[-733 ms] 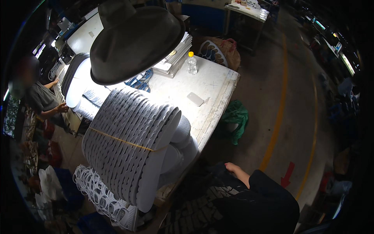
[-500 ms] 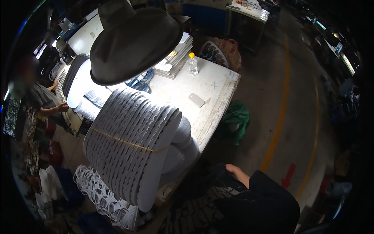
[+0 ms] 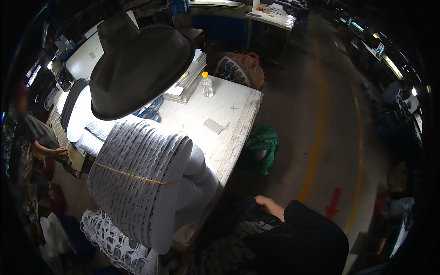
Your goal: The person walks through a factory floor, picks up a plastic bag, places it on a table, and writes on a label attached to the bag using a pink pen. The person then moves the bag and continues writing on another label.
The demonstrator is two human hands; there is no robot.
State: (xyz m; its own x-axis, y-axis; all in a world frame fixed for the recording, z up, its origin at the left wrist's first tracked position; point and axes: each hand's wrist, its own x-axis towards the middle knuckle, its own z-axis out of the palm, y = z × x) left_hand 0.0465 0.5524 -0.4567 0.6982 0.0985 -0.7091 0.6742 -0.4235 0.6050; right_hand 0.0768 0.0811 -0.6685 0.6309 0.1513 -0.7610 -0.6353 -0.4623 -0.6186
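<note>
My right hand (image 3: 267, 204) reaches out of a black sleeve at the lower middle. Its fingers are curled on the edge of a dark bag (image 3: 229, 238) that holds pale patterned pieces. To the left, a thick bundle of grey woven sole-shaped pieces (image 3: 133, 178) stands on edge at the table's near end. A yellow band (image 3: 133, 176) ties it. My left hand is not in view.
A white worktable (image 3: 231, 123) carries a clear bottle with a yellow cap (image 3: 207, 86), a small grey flat slab (image 3: 213, 125) and stacked white sheets (image 3: 188, 80). A dark lamp shade (image 3: 137, 68) hangs over it. A green bag (image 3: 262, 143) lies on the floor, a wicker basket (image 3: 240, 68) stands behind, and another person (image 3: 43, 137) works at the left.
The view has shifted slightly, so the bundle sits a little more to the left. My right hand stays on the bag's edge.
</note>
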